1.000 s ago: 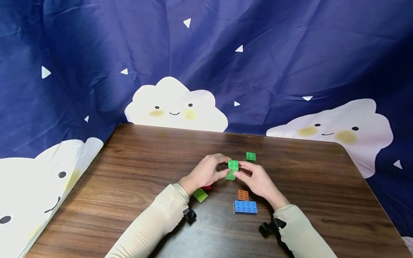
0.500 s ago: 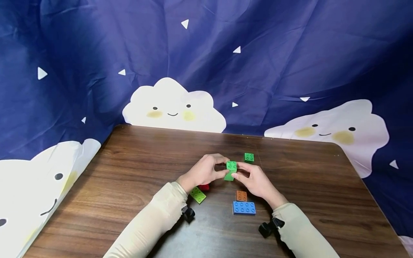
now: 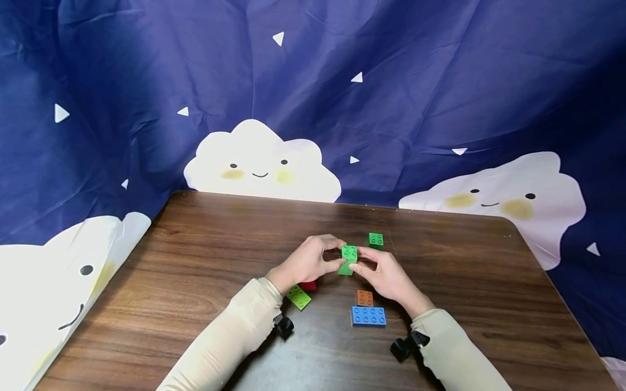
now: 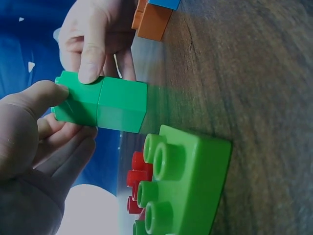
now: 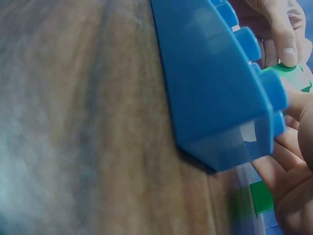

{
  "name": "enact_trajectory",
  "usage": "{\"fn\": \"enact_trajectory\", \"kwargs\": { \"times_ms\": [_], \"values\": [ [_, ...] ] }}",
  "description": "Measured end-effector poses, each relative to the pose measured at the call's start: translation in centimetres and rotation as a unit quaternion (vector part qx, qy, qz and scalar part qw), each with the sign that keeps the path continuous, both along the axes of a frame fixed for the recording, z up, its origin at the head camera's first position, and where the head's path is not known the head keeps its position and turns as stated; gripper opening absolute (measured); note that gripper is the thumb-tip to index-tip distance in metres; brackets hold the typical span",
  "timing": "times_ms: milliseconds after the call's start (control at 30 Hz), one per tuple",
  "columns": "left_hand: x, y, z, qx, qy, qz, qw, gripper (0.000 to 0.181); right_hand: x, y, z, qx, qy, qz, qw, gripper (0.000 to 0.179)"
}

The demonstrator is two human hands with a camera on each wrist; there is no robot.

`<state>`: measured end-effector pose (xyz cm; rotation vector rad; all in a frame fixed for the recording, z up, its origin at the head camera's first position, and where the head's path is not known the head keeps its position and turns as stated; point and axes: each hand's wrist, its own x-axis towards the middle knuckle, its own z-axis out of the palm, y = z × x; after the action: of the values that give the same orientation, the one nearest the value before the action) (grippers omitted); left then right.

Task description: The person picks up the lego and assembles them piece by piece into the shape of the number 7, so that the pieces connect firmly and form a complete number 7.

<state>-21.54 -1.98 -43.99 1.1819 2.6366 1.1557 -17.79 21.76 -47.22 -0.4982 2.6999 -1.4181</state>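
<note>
Two bright green toy bricks are stacked one on the other between my hands, the upper brick (image 3: pixel 349 252) showing its studs and the lower brick (image 3: pixel 345 268) beneath it. My left hand (image 3: pixel 310 260) pinches the upper brick from the left with thumb and fingers. From the right, my right hand (image 3: pixel 388 274) grips the stack, its thumb on the near face close to the joint. The left wrist view shows both bricks pressed flush, with the left thumb on the studded brick (image 4: pixel 76 107). Whether the stack's base touches the table is hard to tell.
A loose green brick (image 3: pixel 376 239) lies behind the right hand. Nearer me are an orange brick (image 3: pixel 364 298) and a long blue brick (image 3: pixel 369 316). By the left wrist lie a lime brick (image 3: pixel 298 297) and a partly hidden red brick (image 3: pixel 308 285). All rest on a wooden table (image 3: pixel 220 239).
The head view has shifted slightly, so everything appears a little further left and lower. Both hands keep the same hold on the green stack.
</note>
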Motion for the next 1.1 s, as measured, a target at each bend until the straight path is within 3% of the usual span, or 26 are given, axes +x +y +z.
{"fn": "enact_trajectory", "kwargs": {
  "times_ms": [267, 567, 833, 1100],
  "values": [
    [0.18, 0.14, 0.36, -0.031, 0.008, 0.001, 0.9995, 0.028, 0.04, 0.17, -0.26, -0.032, -0.027, -0.003, 0.9991, 0.05],
    [0.14, 0.22, 0.19, -0.001, -0.05, 0.007, 0.9987, 0.025, 0.06, 0.18, 0.12, -0.036, -0.03, 0.005, 0.9989, 0.049],
    [-0.02, 0.36, -0.16, 0.0, -0.031, 0.002, 0.9995, 0.032, 0.03, 0.09, 0.22, -0.036, -0.032, -0.001, 0.9988, 0.048],
    [-0.01, 0.56, -0.31, -0.014, -0.018, 0.002, 0.9997, 0.026, 0.25, 0.52, 0.32, -0.046, -0.051, 0.008, 0.9976, 0.052]
  ]
}}
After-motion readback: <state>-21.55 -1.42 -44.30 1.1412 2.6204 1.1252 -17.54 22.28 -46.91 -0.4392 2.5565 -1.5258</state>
